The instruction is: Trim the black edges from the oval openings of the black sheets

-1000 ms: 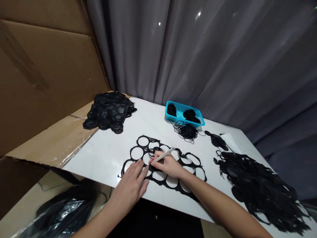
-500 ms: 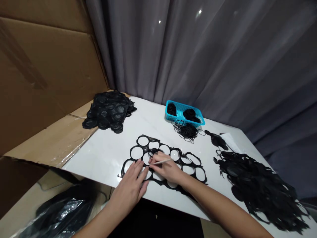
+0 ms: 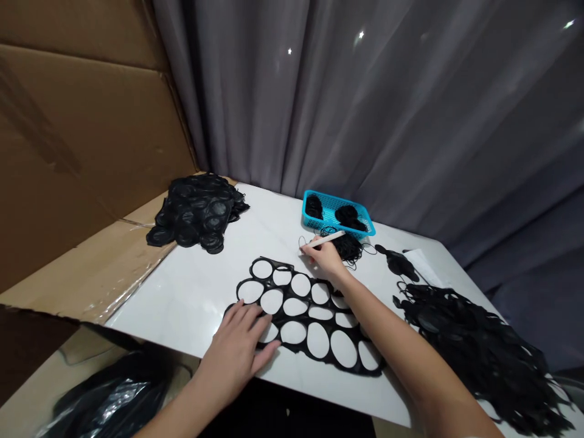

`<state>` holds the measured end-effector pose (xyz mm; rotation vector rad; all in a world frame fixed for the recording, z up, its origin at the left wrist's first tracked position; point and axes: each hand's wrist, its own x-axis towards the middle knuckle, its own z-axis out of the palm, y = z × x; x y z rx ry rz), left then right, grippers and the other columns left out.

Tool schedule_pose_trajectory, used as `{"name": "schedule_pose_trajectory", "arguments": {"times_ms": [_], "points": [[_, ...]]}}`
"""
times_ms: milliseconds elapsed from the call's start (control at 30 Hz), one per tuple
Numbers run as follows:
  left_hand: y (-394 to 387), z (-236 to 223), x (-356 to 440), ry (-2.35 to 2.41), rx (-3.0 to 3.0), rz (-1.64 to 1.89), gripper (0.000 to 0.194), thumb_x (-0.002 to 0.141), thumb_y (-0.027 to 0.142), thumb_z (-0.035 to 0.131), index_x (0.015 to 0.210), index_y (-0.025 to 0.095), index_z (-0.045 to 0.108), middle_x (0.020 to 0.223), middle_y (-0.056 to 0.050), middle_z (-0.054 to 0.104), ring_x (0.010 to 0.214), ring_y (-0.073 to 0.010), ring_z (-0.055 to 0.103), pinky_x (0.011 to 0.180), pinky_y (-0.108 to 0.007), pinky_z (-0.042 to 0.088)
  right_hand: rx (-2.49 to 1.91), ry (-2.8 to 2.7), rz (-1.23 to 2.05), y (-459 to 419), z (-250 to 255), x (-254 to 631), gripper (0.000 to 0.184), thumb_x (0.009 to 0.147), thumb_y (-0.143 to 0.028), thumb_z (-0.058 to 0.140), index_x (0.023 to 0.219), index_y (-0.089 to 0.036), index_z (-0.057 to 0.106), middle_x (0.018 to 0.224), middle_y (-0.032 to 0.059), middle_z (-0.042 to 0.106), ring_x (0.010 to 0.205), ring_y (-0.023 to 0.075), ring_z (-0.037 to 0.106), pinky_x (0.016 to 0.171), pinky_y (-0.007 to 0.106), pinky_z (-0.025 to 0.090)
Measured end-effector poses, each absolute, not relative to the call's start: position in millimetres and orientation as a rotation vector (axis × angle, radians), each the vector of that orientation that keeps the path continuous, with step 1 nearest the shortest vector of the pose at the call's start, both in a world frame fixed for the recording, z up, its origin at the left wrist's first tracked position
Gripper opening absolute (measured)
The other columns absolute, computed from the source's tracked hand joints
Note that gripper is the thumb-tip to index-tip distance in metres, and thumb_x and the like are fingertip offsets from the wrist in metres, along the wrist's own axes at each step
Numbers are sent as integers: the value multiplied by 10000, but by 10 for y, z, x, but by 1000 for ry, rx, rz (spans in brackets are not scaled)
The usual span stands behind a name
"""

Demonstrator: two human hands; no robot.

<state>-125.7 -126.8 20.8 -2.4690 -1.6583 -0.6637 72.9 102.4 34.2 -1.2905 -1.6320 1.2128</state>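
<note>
A black rubbery sheet (image 3: 295, 322) full of round holes lies flat near the front of the white table. My left hand (image 3: 241, 340) rests on its left end, fingers stretched out. Beyond the sheet, my right hand (image 3: 325, 255) grips a thin white pen-like tool (image 3: 329, 238). By its tip a thin black ring (image 3: 300, 241) shows, though I cannot tell whether the tool touches it. Just to the right lies a loose heap of thin black rings (image 3: 350, 248), partly covered by the hand and tool.
A blue basket (image 3: 371, 228) with bunches of black rings stands behind the heap. Stacked black sheets (image 3: 194, 210) lie back left, beside a cardboard box (image 3: 86, 115). To the right are a pile of black scraps (image 3: 479, 340) and a white paper (image 3: 424, 266). A grey curtain (image 3: 347, 103) hangs behind.
My right hand has moved away from the sheet with the white tool, up to the ring heap. The black rings that lay on the sheet are gone from there. My left hand stays on the sheet.
</note>
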Motion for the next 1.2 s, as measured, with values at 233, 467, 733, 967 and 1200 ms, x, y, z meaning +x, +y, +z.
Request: {"name": "schedule_pose_trajectory", "arguments": {"times_ms": [233,467,733,967,1200], "points": [[-871,91,-1251,-1750,-2334,-597,542,1024,485,452,1343,71,594,1386,-218,598,1269,-374,565,1029,-529,489,-967,-1238,1881,733,273,470,453,608,-381,902,720,-193,506,860,47,701,763,144,684,564,203,491],[-910,-100,-1224,-1717,-2289,-489,478,1032,401,450,1340,78,619,1379,-175,634,1349,-396,517,1103,-556,417,-763,-1842,1728,587,258,297,273,795,-357,758,754,-193,544,956,49,721,851,168,650,760,298,494],[-931,-62,-1183,-1776,-2280,-495,450,1024,379,474,1332,88,625,1393,-151,631,1373,-385,496,1138,-549,384,-746,-2171,1412,551,213,238,149,865,-271,663,772,-200,570,915,27,684,866,180,628,797,315,470],[-934,-42,-1191,-1734,-2307,-439,460,1012,362,484,1329,56,617,1402,-175,619,1359,-409,503,1114,-570,405,-716,-2171,1392,540,226,228,155,864,-244,667,752,-196,571,877,25,673,820,173,615,755,304,471],[-936,-10,-1188,-1731,-2307,-453,452,1006,353,505,1330,58,616,1390,-176,627,1350,-412,513,1109,-568,409,-705,-2190,1351,544,234,224,147,872,-233,666,759,-195,579,888,29,674,849,178,624,779,306,473]]}}
